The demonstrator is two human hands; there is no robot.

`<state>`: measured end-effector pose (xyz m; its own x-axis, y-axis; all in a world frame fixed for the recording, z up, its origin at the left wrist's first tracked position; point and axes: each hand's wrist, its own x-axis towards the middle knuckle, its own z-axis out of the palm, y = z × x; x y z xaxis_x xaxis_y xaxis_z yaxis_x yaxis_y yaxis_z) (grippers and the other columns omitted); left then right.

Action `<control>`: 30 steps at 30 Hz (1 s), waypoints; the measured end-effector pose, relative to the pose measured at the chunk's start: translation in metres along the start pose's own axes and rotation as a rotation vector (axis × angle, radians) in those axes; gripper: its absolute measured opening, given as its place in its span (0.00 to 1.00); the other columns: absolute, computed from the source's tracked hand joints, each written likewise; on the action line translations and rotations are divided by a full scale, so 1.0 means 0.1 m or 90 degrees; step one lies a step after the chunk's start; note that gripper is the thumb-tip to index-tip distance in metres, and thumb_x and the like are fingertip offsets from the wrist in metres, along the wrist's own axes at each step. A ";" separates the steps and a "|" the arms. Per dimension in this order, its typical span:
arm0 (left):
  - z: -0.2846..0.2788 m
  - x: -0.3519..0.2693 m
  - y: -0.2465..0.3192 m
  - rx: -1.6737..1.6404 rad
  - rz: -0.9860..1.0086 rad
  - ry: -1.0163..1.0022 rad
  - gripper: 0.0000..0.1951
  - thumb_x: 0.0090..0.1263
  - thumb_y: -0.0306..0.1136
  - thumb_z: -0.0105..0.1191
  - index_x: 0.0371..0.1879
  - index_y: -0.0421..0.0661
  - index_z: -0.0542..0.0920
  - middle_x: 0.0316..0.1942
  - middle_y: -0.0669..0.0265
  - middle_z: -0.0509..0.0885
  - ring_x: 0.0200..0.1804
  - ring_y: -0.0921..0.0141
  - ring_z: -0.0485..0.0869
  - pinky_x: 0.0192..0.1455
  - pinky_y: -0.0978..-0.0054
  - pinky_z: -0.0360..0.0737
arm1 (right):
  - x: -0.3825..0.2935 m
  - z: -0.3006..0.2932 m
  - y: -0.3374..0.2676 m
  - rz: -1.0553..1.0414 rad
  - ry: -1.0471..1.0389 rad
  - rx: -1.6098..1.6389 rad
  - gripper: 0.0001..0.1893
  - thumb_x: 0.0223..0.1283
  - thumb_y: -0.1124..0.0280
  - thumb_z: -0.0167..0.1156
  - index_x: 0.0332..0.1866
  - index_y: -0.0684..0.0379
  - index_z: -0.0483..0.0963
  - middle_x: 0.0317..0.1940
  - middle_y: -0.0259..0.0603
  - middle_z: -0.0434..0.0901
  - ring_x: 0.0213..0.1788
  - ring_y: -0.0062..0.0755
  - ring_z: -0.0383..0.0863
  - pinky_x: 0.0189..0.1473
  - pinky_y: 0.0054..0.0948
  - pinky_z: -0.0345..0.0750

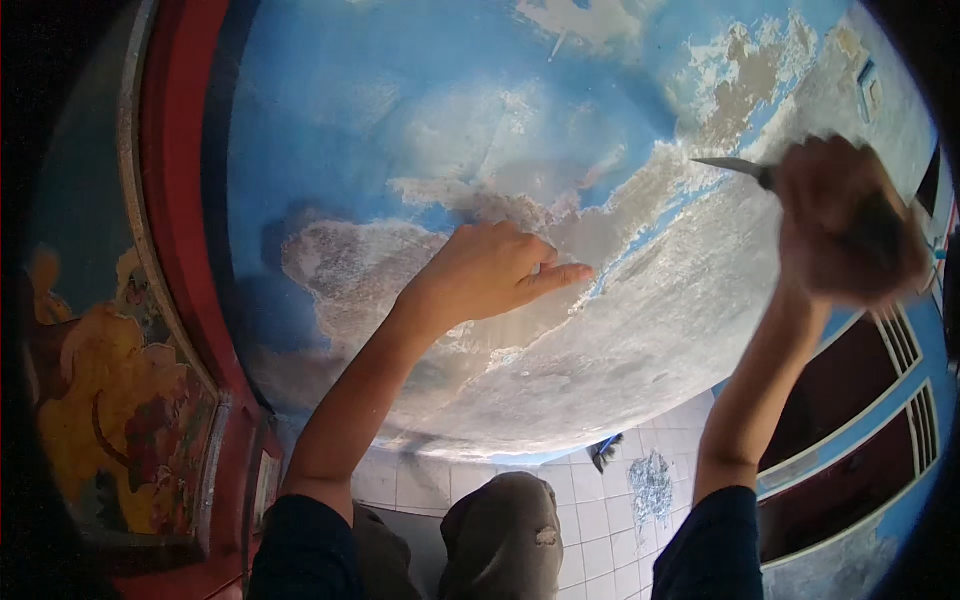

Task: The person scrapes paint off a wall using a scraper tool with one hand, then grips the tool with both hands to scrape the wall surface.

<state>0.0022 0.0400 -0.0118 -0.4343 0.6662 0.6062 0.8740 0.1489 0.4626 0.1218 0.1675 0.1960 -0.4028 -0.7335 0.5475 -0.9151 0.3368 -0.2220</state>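
Before me stands a wall (337,135) with peeling blue paint, large parts of it bared to rough grey plaster. My left hand (487,270) is at a bared patch of the wall, thumb held away from the bent fingers. Its fingertips are partly hidden, and no tool shows in it. My right hand (847,217), blurred, is raised at the right and gripped around the handle of a scraper (731,163). The scraper's thin metal blade points left towards the ragged paint edge; whether it touches the wall I cannot tell. A narrow strip of blue paint (652,234) runs between the two hands.
A red frame (176,90) edges the wall at left, beside a framed painting (120,405). Below lies a white tiled floor (592,525) with scattered paint flakes (651,484) and a dark-bristled brush (604,450). Dark window panels (840,480) with pale trim are at right.
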 end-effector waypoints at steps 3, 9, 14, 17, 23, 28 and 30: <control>0.00 -0.01 -0.03 0.017 -0.047 -0.041 0.28 0.65 0.56 0.40 0.21 0.43 0.81 0.09 0.65 0.76 0.16 0.70 0.79 0.23 0.74 0.72 | 0.05 0.41 0.16 0.113 0.567 0.055 0.24 0.63 0.54 0.33 0.30 0.63 0.69 0.17 0.40 0.67 0.17 0.25 0.65 0.21 0.21 0.64; 0.00 0.00 0.00 -0.017 0.004 -0.005 0.29 0.65 0.57 0.40 0.20 0.43 0.80 0.08 0.66 0.75 0.17 0.70 0.79 0.23 0.73 0.73 | -0.10 0.18 0.00 -0.021 0.041 -0.019 0.22 0.55 0.52 0.33 0.17 0.59 0.60 0.12 0.36 0.59 0.16 0.24 0.57 0.19 0.22 0.53; -0.04 -0.03 0.00 -0.002 -0.018 -0.022 0.29 0.65 0.58 0.39 0.20 0.43 0.80 0.08 0.66 0.75 0.17 0.71 0.79 0.24 0.73 0.73 | -0.02 0.16 0.02 -0.022 0.046 -0.019 0.28 0.60 0.47 0.31 0.23 0.62 0.67 0.14 0.39 0.66 0.13 0.23 0.61 0.15 0.20 0.58; -0.01 -0.03 -0.01 0.001 -0.029 -0.038 0.29 0.65 0.58 0.39 0.20 0.44 0.80 0.08 0.67 0.75 0.17 0.71 0.79 0.23 0.73 0.73 | -0.15 0.02 0.34 0.070 0.093 -0.082 0.28 0.62 0.45 0.30 0.25 0.61 0.66 0.17 0.39 0.65 0.16 0.26 0.62 0.18 0.22 0.59; -0.01 -0.03 -0.03 0.007 -0.006 0.005 0.28 0.65 0.58 0.39 0.18 0.44 0.80 0.07 0.68 0.73 0.14 0.72 0.77 0.20 0.75 0.70 | -0.18 0.23 0.29 0.007 0.360 -0.113 0.16 0.59 0.61 0.38 0.22 0.60 0.65 0.15 0.36 0.62 0.16 0.26 0.60 0.19 0.22 0.58; -0.04 -0.02 0.05 -0.004 -0.014 -0.021 0.28 0.65 0.57 0.40 0.17 0.45 0.79 0.06 0.68 0.73 0.12 0.72 0.75 0.19 0.75 0.70 | -0.21 0.06 0.06 -0.054 0.166 0.055 0.23 0.59 0.52 0.35 0.23 0.61 0.67 0.14 0.37 0.62 0.16 0.26 0.59 0.19 0.23 0.58; -0.04 -0.01 0.04 -0.003 -0.018 -0.046 0.28 0.65 0.57 0.40 0.17 0.45 0.79 0.07 0.68 0.73 0.13 0.72 0.75 0.19 0.74 0.69 | -0.26 0.04 0.28 0.013 0.153 0.075 0.27 0.61 0.48 0.34 0.28 0.64 0.69 0.19 0.40 0.68 0.18 0.27 0.64 0.19 0.22 0.63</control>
<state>0.0054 0.0367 -0.0077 -0.4422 0.7123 0.5451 0.8603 0.1648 0.4824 0.1065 0.1936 0.1722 -0.4176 -0.5607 0.7150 -0.9085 0.2684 -0.3202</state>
